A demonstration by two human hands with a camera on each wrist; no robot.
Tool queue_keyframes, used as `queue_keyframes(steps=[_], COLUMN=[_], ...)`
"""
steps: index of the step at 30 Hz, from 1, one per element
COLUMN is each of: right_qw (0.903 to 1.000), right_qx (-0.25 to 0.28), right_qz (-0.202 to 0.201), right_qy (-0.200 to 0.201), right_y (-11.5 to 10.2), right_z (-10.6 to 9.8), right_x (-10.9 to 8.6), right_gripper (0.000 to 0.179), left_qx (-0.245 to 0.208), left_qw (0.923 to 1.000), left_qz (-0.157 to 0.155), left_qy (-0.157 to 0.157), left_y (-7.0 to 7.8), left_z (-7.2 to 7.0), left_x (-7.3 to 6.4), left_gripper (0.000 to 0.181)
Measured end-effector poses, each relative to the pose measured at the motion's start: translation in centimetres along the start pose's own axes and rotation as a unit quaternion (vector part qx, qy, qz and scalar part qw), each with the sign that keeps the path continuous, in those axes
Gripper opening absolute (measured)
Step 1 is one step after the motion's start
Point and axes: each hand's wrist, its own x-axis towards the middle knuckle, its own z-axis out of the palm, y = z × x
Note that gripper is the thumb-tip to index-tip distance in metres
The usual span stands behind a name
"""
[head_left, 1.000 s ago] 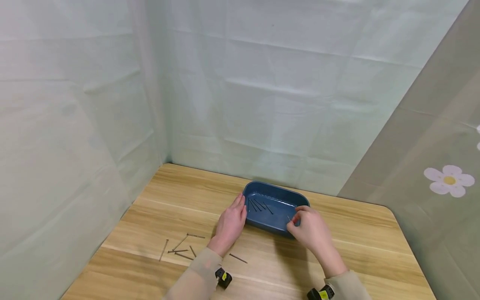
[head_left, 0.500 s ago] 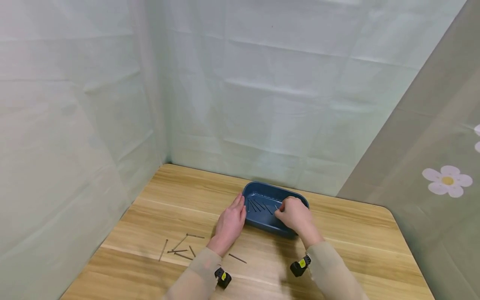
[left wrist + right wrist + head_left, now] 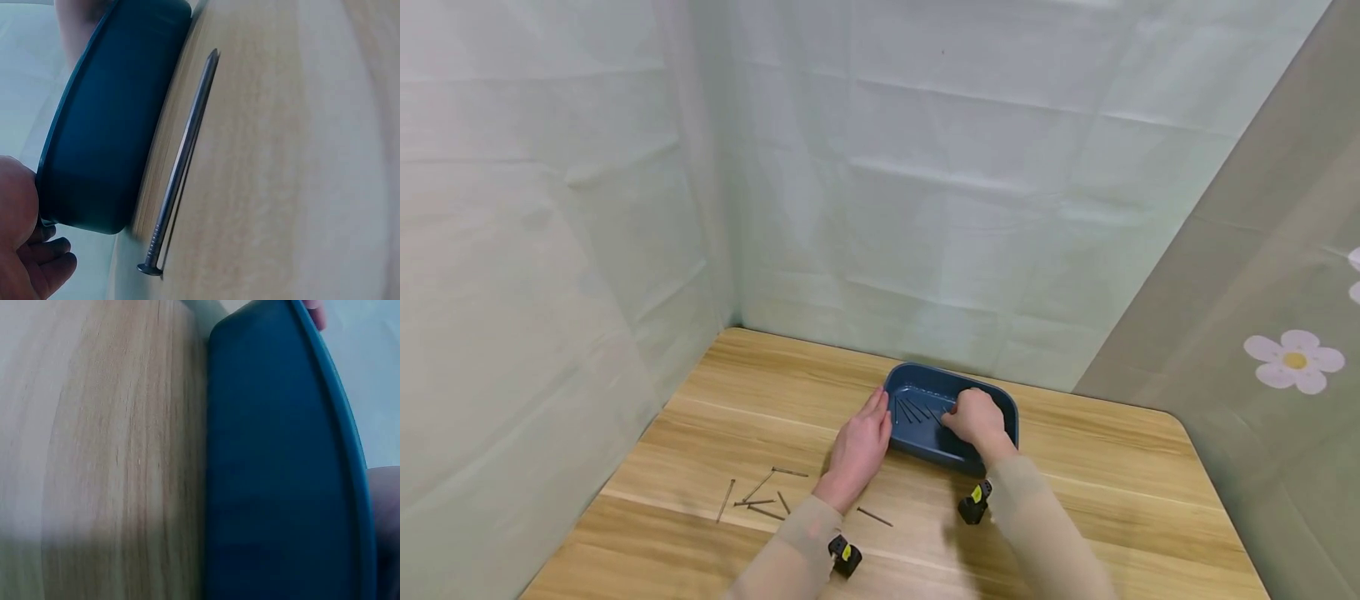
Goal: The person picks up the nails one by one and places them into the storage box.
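Right hand (image 3: 976,417) shifted leftward inside blue tray (image 3: 940,382), right of frame centre, pinching nail (image 3: 947,411). Left hand (image 3: 856,446) outstretched against tray's left end; I'd judge, to brace it.

One blue tray (image 3: 932,457) holds at least four nails (image 3: 918,408); seven loose nails (image 3: 181,162) lie on one table (image 3: 797,383).
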Motion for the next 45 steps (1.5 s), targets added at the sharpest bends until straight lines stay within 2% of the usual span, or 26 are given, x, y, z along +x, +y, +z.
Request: queue_keyframes(steps=[5, 11, 14, 19, 21, 24, 27, 29, 32, 34, 41, 45], right_qw=[0.9997, 0.9994, 0.9997, 0.9999, 0.9989, 0.9913, 0.9795, 0.9766, 0.9805, 0.9826, 0.9875, 0.9902], right_qx=[-0.016, -0.024, -0.010, 0.016, 0.035, 0.084, 0.126, 0.140, 0.137, 0.133, 0.092, 0.071], right_qz=[0.016, 0.024, 0.021, -0.005, -0.025, -0.054, -0.052, -0.040, -0.021, -0.018, -0.035, -0.027], right_qy=[0.011, 0.010, 0.007, 0.000, 0.019, 0.085, 0.148, 0.158, 0.139, 0.129, 0.124, 0.118], right_y=[-0.3, -0.7, -0.5, 0.6, 1.0, 1.7, 2.7, 3.4, 4.2, 4.4, 3.8, 3.3], right_z=[0.4, 0.2, -0.3, -1.3, -1.7, -2.3, -2.5, -2.6, -2.3, -1.9, 0.5, 1.2], right_x=[-0.2, -0.3, -0.5, -2.1, -3.1, -4.8, -6.8, -8.1, -9.5, -9.8, -9.4, -9.4], right_gripper=[0.026, 0.030, 0.029, 0.015, 0.015, 0.020, 0.036, 0.051, 0.067, 0.072, 0.064, 0.062], left_qx=[-0.001, 0.004, 0.005, 0.002, 0.005, 0.010, 0.011, 0.014, 0.026, 0.034, 0.032, 0.032], left_qw=[1.0000, 0.9999, 0.9999, 0.9998, 0.9998, 0.9998, 0.9997, 0.9996, 0.9994, 0.9992, 0.9993, 0.9992], left_qz=[0.003, 0.012, 0.015, 0.007, 0.002, -0.002, -0.005, -0.004, -0.002, 0.000, 0.001, 0.003], left_qy=[-0.006, -0.006, -0.003, -0.021, -0.022, -0.018, -0.021, -0.024, -0.022, -0.018, -0.020, -0.023], left_y=[0.1, 0.0, 0.1, -0.1, -0.3, -0.8, -1.2, -1.5, -2.0, -2.4, -3.1, -3.3], left_z=[-0.1, -0.2, -0.1, 0.1, 0.1, 0.0, -0.4, -0.6, -1.1, -1.4, -2.1, -2.2], left_x=[-0.1, 0.3, 0.6, 0.4, 0.3, 0.2, 0.1, 0.1, 0.3, 0.5, 0.8, 0.6], left_gripper=[0.039, 0.039, 0.038, 0.039, 0.039, 0.039, 0.040, 0.040, 0.040, 0.040, 0.040, 0.040])
